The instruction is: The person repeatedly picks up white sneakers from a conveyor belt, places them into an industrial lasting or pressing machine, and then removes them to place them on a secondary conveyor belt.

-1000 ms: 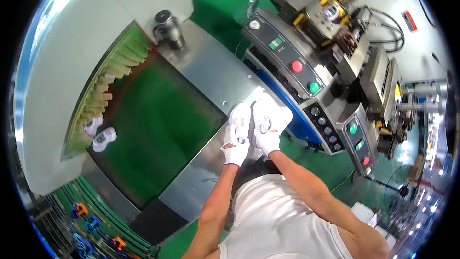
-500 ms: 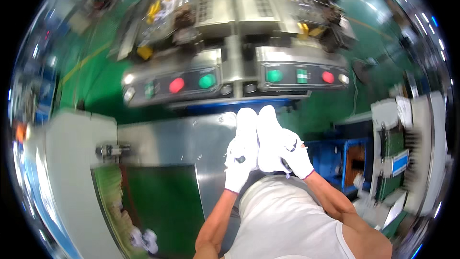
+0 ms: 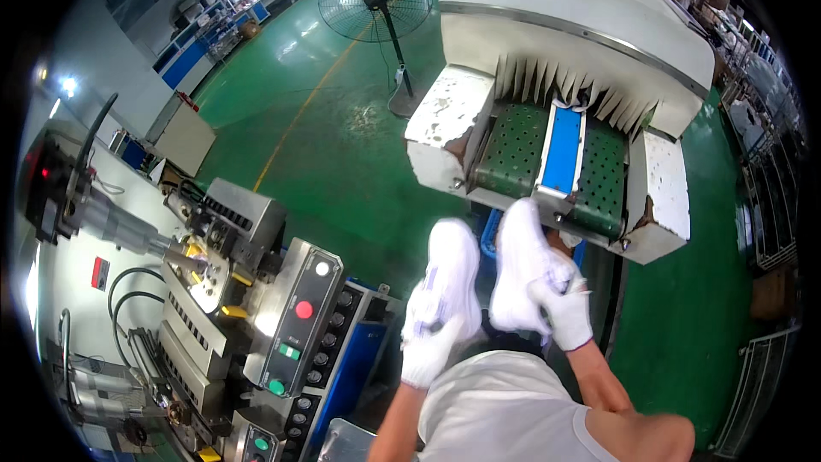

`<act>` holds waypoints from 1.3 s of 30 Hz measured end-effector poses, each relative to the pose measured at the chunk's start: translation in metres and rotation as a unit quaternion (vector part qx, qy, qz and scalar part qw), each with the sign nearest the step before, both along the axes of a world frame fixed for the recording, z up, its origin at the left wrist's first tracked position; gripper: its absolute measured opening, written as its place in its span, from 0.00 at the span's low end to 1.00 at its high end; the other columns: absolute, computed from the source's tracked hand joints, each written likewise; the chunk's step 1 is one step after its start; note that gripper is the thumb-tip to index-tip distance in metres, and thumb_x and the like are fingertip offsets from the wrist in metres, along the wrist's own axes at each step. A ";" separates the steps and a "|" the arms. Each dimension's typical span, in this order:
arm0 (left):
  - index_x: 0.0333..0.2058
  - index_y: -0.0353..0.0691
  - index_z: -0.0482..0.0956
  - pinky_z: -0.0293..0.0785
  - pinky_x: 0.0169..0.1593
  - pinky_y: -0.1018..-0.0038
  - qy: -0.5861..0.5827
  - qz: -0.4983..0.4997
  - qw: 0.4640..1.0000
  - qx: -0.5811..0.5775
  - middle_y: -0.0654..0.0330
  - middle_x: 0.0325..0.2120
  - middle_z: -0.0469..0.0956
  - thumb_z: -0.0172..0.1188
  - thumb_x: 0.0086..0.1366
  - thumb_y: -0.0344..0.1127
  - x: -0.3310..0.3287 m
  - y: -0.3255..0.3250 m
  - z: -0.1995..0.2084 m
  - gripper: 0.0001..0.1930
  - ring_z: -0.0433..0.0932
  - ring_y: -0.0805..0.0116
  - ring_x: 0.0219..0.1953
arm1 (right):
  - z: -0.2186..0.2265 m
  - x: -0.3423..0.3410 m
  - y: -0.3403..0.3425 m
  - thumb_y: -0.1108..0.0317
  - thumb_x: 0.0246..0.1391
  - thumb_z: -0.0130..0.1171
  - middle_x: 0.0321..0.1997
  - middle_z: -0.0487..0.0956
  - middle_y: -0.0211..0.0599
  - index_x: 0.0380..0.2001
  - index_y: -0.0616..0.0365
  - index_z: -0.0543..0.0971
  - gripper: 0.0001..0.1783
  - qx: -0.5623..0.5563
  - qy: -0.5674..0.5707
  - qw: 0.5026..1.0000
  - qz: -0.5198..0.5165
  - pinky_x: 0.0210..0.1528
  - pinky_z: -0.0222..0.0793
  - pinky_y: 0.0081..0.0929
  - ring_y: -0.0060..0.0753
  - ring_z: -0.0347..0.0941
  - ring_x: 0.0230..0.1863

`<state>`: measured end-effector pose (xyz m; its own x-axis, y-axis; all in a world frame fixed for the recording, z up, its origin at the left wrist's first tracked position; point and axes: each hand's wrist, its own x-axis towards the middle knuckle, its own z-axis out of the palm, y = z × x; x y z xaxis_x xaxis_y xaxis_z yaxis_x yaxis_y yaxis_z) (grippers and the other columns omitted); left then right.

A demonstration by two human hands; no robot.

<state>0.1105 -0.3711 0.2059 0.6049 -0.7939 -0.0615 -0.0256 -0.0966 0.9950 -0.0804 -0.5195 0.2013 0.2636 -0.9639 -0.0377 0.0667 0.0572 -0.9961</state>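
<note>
Position: the left-hand shoe (image 3: 451,269) and the right-hand shoe (image 3: 518,269), both white, are held side by side and slightly apart at the centre of the frame. From this end I read each long axis as running roughly up the frame, toe uppermost, the left-hand one leaning a little rightward. Reference surface: a green perforated conveyor (image 3: 513,150) carrying a long blue panel (image 3: 564,150), ahead and to the upper right of the shoes. The right hand (image 3: 566,318) is the nearer to it; its shoe's toe points toward the conveyor's front edge, with no contact that I can confirm. Hand state: the left hand (image 3: 429,352) is curled around the heel end of its shoe, thumb visible; the right hand grips the right side of the other near the heel, some fingers concealed. Containers: a white housing (image 3: 564,26) spans the conveyor at upper right, its interior screened by a strip curtain (image 3: 534,81). Below the conveyor edge I see part of a blue bin (image 3: 489,235); the shoes obstruct it, so I cannot tell its contents.
</note>
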 end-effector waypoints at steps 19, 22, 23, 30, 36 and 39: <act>0.43 0.32 0.75 0.73 0.54 0.53 -0.352 -0.015 0.894 -0.276 0.44 0.43 0.76 0.61 0.55 0.36 0.009 -0.310 0.012 0.19 0.75 0.40 0.48 | 0.009 -0.019 -0.236 0.66 0.72 0.50 0.56 0.81 0.50 0.57 0.71 0.76 0.20 -0.394 0.245 0.881 -0.094 0.59 0.76 0.35 0.42 0.80 0.53; 0.37 0.40 0.79 0.73 0.46 0.52 -0.345 0.017 0.906 -0.246 0.47 0.36 0.76 0.61 0.56 0.36 -0.027 -0.227 0.020 0.10 0.75 0.41 0.42 | -0.079 0.063 -0.135 0.64 0.67 0.53 0.54 0.81 0.52 0.51 0.66 0.80 0.18 -0.161 0.144 0.951 0.224 0.56 0.76 0.39 0.47 0.79 0.52; 0.37 0.39 0.77 0.74 0.43 0.56 -0.305 -0.058 0.904 -0.294 0.52 0.34 0.77 0.61 0.62 0.37 -0.020 -0.196 0.040 0.09 0.77 0.47 0.39 | -0.112 0.094 -0.103 0.62 0.65 0.53 0.52 0.81 0.53 0.49 0.64 0.81 0.18 -0.157 0.193 0.887 0.390 0.56 0.76 0.41 0.49 0.78 0.51; 0.49 0.43 0.85 0.76 0.52 0.63 -0.048 -0.305 0.929 -0.205 0.52 0.48 0.83 0.65 0.68 0.47 -0.030 -0.080 0.124 0.17 0.80 0.57 0.50 | -0.222 0.226 0.165 0.52 0.61 0.56 0.60 0.79 0.52 0.56 0.61 0.79 0.28 -0.384 0.185 0.269 0.863 0.63 0.70 0.43 0.56 0.78 0.56; 0.39 0.43 0.83 0.74 0.45 0.64 -0.244 -0.015 0.946 -0.215 0.52 0.37 0.81 0.57 0.70 0.50 -0.008 0.095 0.035 0.16 0.78 0.58 0.38 | -0.253 0.225 0.291 0.46 0.56 0.58 0.54 0.80 0.56 0.52 0.59 0.80 0.30 -0.476 0.306 0.135 0.813 0.62 0.72 0.43 0.56 0.78 0.56; 0.28 0.43 0.81 0.72 0.37 0.66 -0.399 0.137 0.889 -0.179 0.53 0.24 0.78 0.53 0.70 0.50 -0.026 0.228 -0.002 0.19 0.75 0.62 0.27 | -0.286 0.236 0.320 0.47 0.57 0.59 0.53 0.82 0.55 0.51 0.59 0.81 0.29 -0.421 0.259 0.093 0.864 0.57 0.74 0.43 0.54 0.79 0.53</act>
